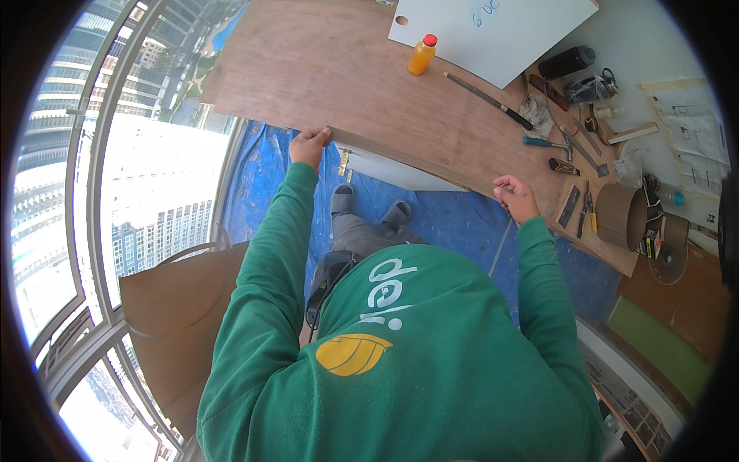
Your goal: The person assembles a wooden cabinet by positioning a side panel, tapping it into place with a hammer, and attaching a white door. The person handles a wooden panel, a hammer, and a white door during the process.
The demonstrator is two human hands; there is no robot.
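Along the bench's point(331, 77) near side, the front edge point(408, 157) runs crosswise between the two hands, its long axis slanting toward the body at the right. At its left part, the left hand point(310, 146) has thumb and fingers drawn together on the edge; the right hand point(516, 199), nearer the body, sits well apart at the other end, fingers curled in. Whether those fingers pinch a thin strip or merely touch the wood, I cannot tell from above. Between the hands and below the edge lies a white panel point(385, 166), its hinge point(344, 161) nearer the left hand.
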